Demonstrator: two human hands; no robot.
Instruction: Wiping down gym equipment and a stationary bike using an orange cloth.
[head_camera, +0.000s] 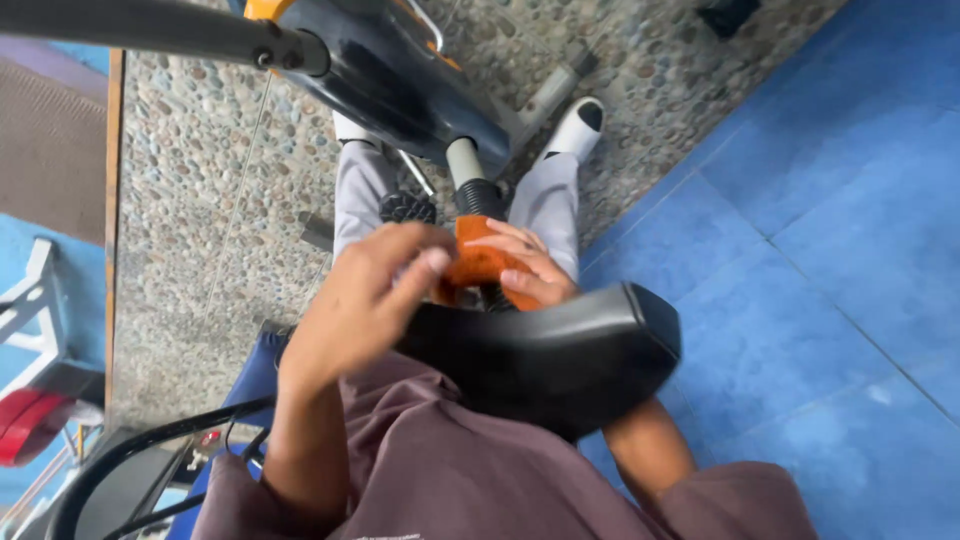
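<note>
The right hand (520, 268) grips an orange knob (478, 262) on the post just below the black seat (560, 355) of an exercise bike (400, 80). The left hand (365, 300) hovers close above the knob, blurred, with the fingers half curled and holding nothing. The seat is near the person, and grey trousers (358, 190) and a white shoe (578, 128) stand farther away on the pebble floor (190, 200).

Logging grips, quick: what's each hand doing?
Left hand: open, blurred, holding nothing visible.
Right hand: closed on the orange knob.
</note>
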